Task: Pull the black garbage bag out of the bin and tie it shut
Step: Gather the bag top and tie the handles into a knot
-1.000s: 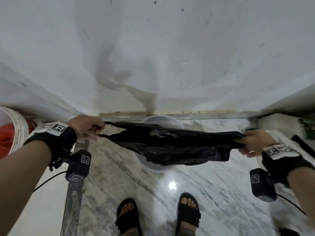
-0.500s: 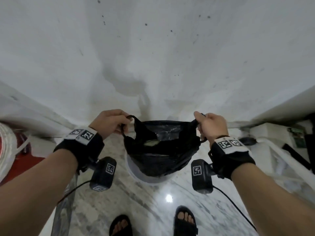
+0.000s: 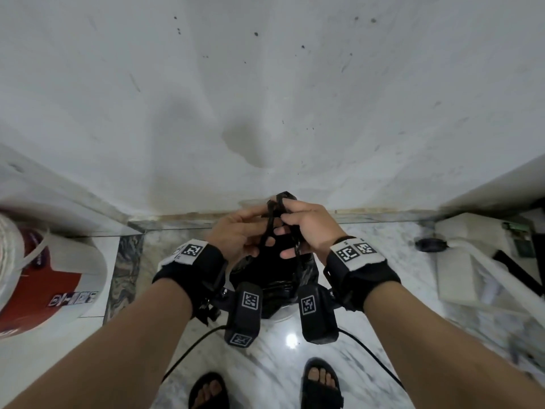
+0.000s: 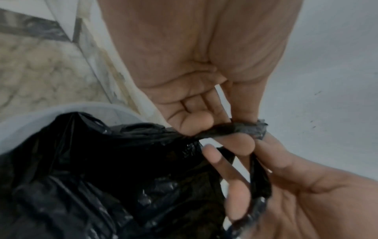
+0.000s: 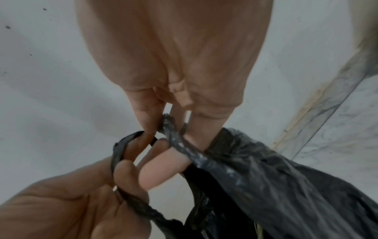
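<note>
The black garbage bag (image 3: 274,276) hangs between my wrists, above the pale round bin (image 4: 61,111), which it mostly hides in the head view. My left hand (image 3: 256,216) and right hand (image 3: 284,228) meet over it, fingers interlaced with the bag's two twisted handles. From the left wrist view, my left hand (image 4: 231,127) pinches one handle strand (image 4: 241,129) while the right hand (image 4: 286,177) holds the other. The right wrist view has my right hand (image 5: 163,127) pinching a strand (image 5: 175,142), with another strand looped round the fingers (image 5: 131,169) of my left hand (image 5: 81,202).
A white wall (image 3: 265,98) stands close ahead. A red and white bucket (image 3: 44,276) sits at the left, and white boxes and clutter (image 3: 460,261) at the right. My sandalled feet (image 3: 321,382) stand on the marble floor (image 3: 280,364). Cables trail from both wrist cameras.
My hands, first stretched wide apart with the bag's mouth taut, have come together at the centre. The handles now cross between my fingers and the bag hangs bunched below.
</note>
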`<action>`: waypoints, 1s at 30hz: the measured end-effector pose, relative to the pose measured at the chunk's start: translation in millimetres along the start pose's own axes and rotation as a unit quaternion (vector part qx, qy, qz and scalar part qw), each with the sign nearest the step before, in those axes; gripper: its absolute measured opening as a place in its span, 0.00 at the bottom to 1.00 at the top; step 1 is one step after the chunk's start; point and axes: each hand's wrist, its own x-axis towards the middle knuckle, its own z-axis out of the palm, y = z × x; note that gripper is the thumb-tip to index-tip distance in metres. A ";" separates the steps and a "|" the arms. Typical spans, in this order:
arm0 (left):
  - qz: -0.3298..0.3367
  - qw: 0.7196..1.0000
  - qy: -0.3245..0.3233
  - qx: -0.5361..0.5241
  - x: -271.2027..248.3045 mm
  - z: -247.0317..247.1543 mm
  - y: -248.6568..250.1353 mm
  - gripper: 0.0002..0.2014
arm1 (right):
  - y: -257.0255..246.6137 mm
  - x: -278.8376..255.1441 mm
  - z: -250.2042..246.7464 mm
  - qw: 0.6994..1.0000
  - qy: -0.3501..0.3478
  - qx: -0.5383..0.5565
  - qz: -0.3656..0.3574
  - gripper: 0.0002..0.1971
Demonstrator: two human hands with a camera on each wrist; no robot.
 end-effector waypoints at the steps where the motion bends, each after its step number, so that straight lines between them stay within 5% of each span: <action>1: -0.011 1.000 -0.011 -0.014 0.7 2.7 -3.7 0.19 | 0.7 1.4 0.7 1.000 -0.015 -0.004 0.004 0.20; 7: -0.045 0.996 -0.060 -0.056 6.7 9.0 -11.4 0.10 | 6.6 12.3 -3.3 0.999 -0.033 -0.032 -0.001 0.22; 12: -0.049 0.995 -0.071 0.049 7.4 8.3 -8.4 0.04 | 14.5 22.1 -17.4 0.992 -0.015 -0.122 0.000 0.15; 15: -0.022 0.985 -0.013 0.173 17.2 0.6 -2.1 0.01 | 17.6 20.8 -28.6 0.989 -0.024 -0.145 -0.001 0.02; 20: 0.043 0.949 0.168 0.262 37.5 -44.0 5.7 0.03 | 24.9 19.1 -62.6 0.997 -0.055 -0.048 -0.013 0.14; 24: 0.039 0.924 0.185 0.333 58.0 -69.0 -3.5 0.02 | 45.7 36.9 -76.2 0.997 -0.061 0.006 -0.035 0.15; 30: 0.025 0.868 0.259 0.423 88.1 -111.2 -22.7 0.05 | 72.7 68.4 -93.6 0.989 -0.125 -0.076 -0.010 0.22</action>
